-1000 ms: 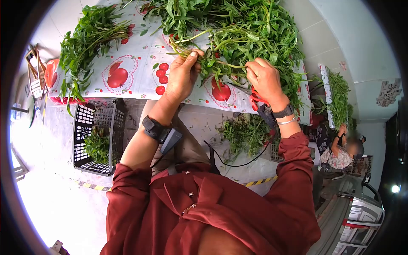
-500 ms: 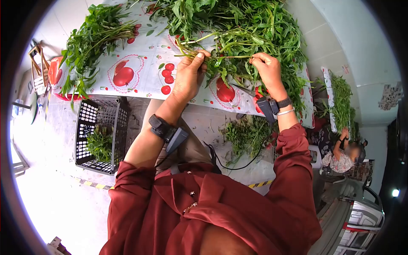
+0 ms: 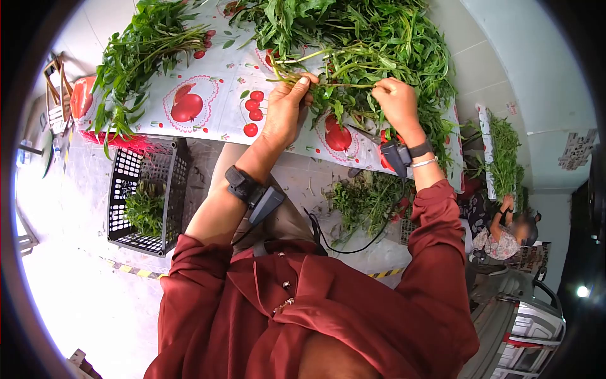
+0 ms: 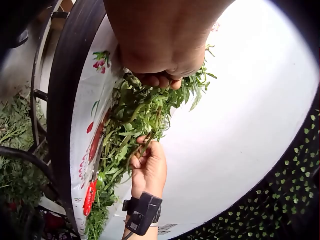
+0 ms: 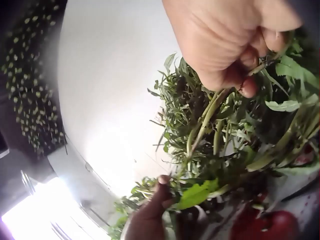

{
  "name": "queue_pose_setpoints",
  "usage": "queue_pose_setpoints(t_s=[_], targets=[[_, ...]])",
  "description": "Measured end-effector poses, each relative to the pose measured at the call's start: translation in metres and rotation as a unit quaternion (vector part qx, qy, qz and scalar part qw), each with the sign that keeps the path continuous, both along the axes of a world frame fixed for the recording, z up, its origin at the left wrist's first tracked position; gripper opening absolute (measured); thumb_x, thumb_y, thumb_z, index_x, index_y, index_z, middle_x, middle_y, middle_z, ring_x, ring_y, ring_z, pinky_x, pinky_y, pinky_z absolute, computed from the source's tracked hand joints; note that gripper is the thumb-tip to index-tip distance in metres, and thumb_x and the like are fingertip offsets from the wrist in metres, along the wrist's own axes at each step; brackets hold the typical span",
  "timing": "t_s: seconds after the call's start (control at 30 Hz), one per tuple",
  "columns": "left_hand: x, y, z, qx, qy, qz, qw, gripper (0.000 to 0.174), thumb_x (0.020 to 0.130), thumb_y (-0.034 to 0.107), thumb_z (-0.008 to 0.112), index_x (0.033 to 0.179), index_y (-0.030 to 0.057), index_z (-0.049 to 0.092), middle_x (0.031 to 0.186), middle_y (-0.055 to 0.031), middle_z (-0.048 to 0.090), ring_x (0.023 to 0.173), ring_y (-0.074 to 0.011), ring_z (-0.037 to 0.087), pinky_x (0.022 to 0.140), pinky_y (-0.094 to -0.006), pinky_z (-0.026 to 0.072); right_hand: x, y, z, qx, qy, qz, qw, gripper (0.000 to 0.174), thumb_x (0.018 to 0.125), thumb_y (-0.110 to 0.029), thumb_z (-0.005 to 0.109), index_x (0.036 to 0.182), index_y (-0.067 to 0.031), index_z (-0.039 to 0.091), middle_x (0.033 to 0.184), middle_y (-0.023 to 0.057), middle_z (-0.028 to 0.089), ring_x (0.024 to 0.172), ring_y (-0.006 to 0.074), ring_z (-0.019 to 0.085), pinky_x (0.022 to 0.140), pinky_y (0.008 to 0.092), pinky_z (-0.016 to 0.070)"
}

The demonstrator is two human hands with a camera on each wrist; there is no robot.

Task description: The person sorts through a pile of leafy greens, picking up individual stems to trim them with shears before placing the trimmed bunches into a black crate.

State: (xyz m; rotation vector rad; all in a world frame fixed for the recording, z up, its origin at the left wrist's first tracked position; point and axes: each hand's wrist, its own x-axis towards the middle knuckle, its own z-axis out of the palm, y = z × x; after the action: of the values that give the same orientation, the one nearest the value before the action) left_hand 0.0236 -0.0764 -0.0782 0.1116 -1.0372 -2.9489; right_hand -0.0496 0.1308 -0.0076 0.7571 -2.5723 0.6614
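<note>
My left hand (image 3: 287, 110) pinches a few leafy green stems (image 3: 287, 79) between thumb and fingers, over the near part of the table. To its right, my right hand (image 3: 398, 104) pinches one end of a thin stem (image 3: 347, 85) that runs nearly straight between both hands. Leaves hang below that stem. In the right wrist view the right hand's curled fingers (image 5: 247, 85) press on a stem. Beside and below the right hand lie scissors with red handles (image 4: 90, 197), near the table edge. A large heap of leafy greens (image 3: 404, 44) spreads just beyond both hands.
Another bunch of greens (image 3: 139, 57) lies on the left of the fruit-patterned tablecloth (image 3: 218, 82). Below stands a black crate (image 3: 177, 189) with greens inside. More greens (image 3: 363, 202) are on the floor under the table. A person (image 3: 505, 237) sits at the right beside another table.
My right hand has moved up and away from my body, and the stem between the hands is straighter. The scissors' handles show less beside the right wrist. My left hand keeps its stems.
</note>
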Motion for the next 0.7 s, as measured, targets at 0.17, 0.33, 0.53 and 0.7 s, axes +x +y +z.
queue_pose_setpoints(t_s=[0.17,0.33,0.53,0.7], targets=[[0.0,0.002,0.001,0.009,0.023,0.02,0.999,0.013,0.09,0.022,0.053,0.09,0.0126,0.061,0.067,0.0069,0.045,0.058,-0.0028,0.04,0.048,-0.0147,0.0308,0.003,-0.007,0.004,0.097,0.081,-0.008,0.992,0.007,0.065,-0.009,0.058,0.065,-0.0023,0.06,0.066,0.0113,0.057,0.057,0.0299,0.055,0.051,0.0359,0.0435],[0.0,0.002,0.0,0.017,0.025,0.014,0.999,0.012,0.09,0.021,0.053,0.091,0.0124,0.061,0.067,0.0068,0.044,0.058,-0.0028,0.039,0.048,-0.0147,0.0307,-0.005,-0.001,0.008,-0.034,-0.08,-0.028,0.996,0.011,0.069,-0.011,0.06,0.073,-0.0014,0.065,0.06,0.0089,0.058,0.052,0.0141,0.054,0.051,0.0267,0.0413],[0.002,0.002,0.003,0.027,0.013,0.018,0.999,0.014,0.091,0.017,0.051,0.09,0.0091,0.062,0.066,0.0055,0.045,0.058,-0.0039,0.038,0.049,-0.0161,0.0294,-0.015,0.003,0.003,-0.19,-0.249,-0.014,0.95,0.011,0.073,-0.009,0.058,0.07,-0.0013,0.066,0.06,-0.0032,0.056,0.051,0.003,0.041,0.047,0.0209,0.0323],[0.003,0.0,0.004,0.015,0.011,0.008,1.0,0.013,0.09,0.017,0.052,0.09,0.0093,0.062,0.066,0.0055,0.044,0.058,-0.0038,0.038,0.049,-0.0164,0.0295,-0.006,-0.001,0.01,-0.261,-0.325,-0.006,0.909,0.012,0.078,-0.008,0.054,0.075,-0.0014,0.064,0.069,-0.0031,0.058,0.055,0.0013,0.04,0.048,0.0184,0.0289]])
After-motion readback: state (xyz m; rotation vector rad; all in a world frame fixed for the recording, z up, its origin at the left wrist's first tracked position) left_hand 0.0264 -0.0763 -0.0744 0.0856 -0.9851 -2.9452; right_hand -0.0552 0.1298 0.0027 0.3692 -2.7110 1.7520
